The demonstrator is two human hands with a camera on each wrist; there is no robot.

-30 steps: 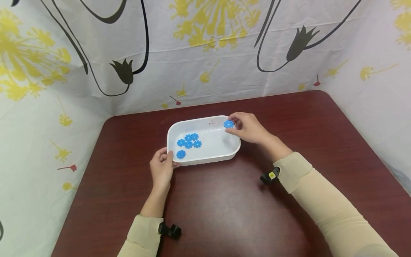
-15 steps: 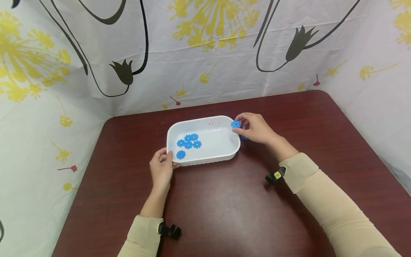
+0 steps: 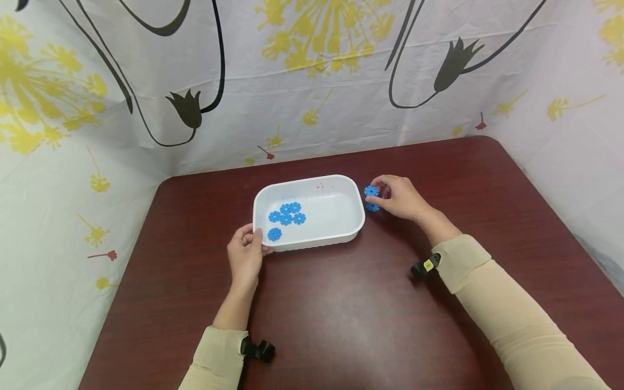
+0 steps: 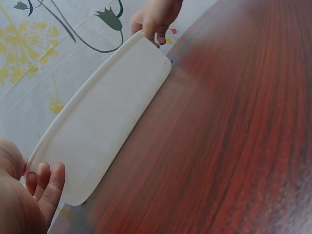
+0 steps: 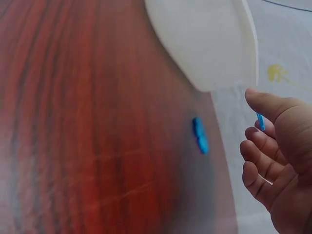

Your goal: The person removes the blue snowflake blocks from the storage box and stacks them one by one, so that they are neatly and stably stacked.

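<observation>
My left hand [image 3: 244, 257] grips the near left corner of a white plastic tray [image 3: 331, 211], thumb over the rim and fingers against the outside. Several blue notched snowflake discs [image 3: 286, 219] lie in the tray's left half, most bunched together, one apart near the corner. Off the tray's right end, my right hand [image 3: 400, 197] pinches another blue disc [image 3: 371, 190] between thumb and fingers. Below it a further blue disc [image 5: 200, 135] lies on the table, seen edge-on in the right wrist view. The left wrist view shows the tray's outer long wall [image 4: 97, 117], its inside hidden.
The dark red wooden table [image 3: 312, 314] runs back to a hanging white cloth [image 3: 341, 124] with yellow and grey flower prints. This cloth also encloses the left and right sides. A black strap device [image 3: 258, 351] sits on the left wrist, another [image 3: 425, 266] on the right.
My right hand has moved right, carrying its disc from over the tray's right end to outside it. The disc on the table has come into view beneath. My left hand and the tray stay put.
</observation>
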